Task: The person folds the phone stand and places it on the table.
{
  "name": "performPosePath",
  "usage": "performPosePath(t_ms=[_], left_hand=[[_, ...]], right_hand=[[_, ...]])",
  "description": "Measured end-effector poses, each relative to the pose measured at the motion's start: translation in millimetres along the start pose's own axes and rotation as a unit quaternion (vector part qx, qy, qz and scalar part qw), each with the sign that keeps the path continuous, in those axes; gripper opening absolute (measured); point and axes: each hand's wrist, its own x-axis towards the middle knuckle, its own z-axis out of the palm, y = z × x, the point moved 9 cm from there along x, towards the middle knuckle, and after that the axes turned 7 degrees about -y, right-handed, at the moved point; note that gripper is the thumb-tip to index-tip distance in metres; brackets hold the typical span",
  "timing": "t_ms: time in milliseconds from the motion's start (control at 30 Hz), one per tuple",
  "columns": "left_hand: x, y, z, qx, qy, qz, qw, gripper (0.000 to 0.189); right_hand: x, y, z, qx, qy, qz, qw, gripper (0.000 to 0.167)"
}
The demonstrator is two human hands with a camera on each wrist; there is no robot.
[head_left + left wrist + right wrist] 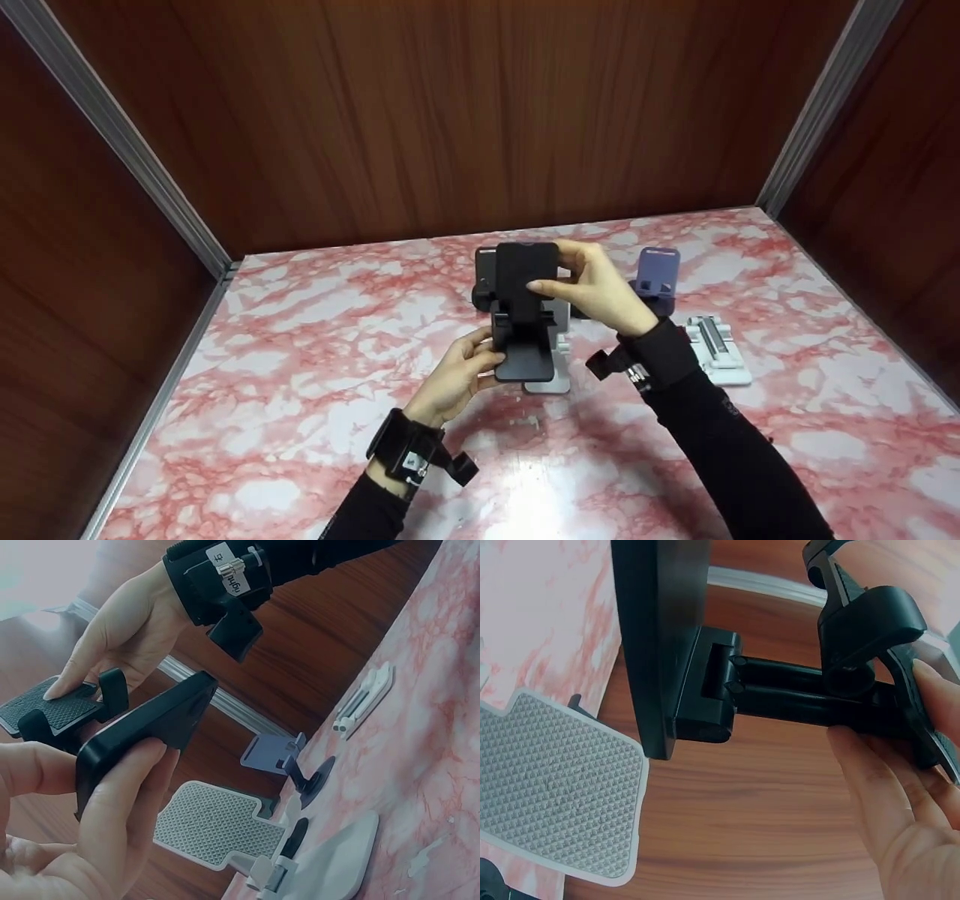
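You're wearing black sleeves: left sleeve (pixel 369 504), right sleeve (pixel 739 461), latter showing small faint mark (pixel 729 406) near wrist. Black left wrist strap (pixel 391 441) and black right wrist strap (pixel 664 351) wrapping you snugly, blocky black left wrist camera (pixel 461 469) and right wrist camera (pixel 600 364) jutting outward. White left label (pixel 412 460) showing print too small for reading; white right label (pixel 238 583) spelling "right", silver metal cylinder (pixel 231 568) crossing it. Your left hand (pixel 454 375), right hand (pixel 600 289) showing bare.

A black stand (pixel 519 307) is held unfolded in mid-air, its base (pixel 527 364) gripped by the left hand (pixel 456 371), its textured plate (pixel 519 264) by the right hand (pixel 598 288).
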Motion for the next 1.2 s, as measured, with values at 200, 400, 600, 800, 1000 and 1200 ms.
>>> performPosePath(t_ms=[200,400,600,800,1000,1200], left_hand=[[-0.7,1.2,-2.6,0.003,0.012,-0.002,0.9999,0.047],[-1.6,1.8,-0.9,0.002,0.013,-0.004,0.9999,0.048],[-2.6,3.9,-0.1,0.009,0.011,0.000,0.9999,0.049],[-3.1,5.6,-0.5,0.012,0.015,0.001,0.9998,0.050],[-2.5,5.3,-0.4,0.014,0.016,0.001,0.9998,0.049],[-2.7,5.2,-0.4,0.013,0.021,0.001,0.9997,0.050]], right_hand=[[-1.0,-12,2,-0.043,0.019,-0.003,0.9989,0.037],[-5.3,-35,4,-0.125,0.047,0.009,0.9910,0.037],[-4.0,-26,0,-0.163,0.070,-0.007,0.9841,0.040],[-2.5,-15,-5,-0.180,0.099,-0.048,0.9776,0.037],[-3.2,-19,-5,-0.202,0.113,-0.078,0.9696,0.030],[-3.6,-19,-3,-0.204,0.113,-0.092,0.9681,0.027]])
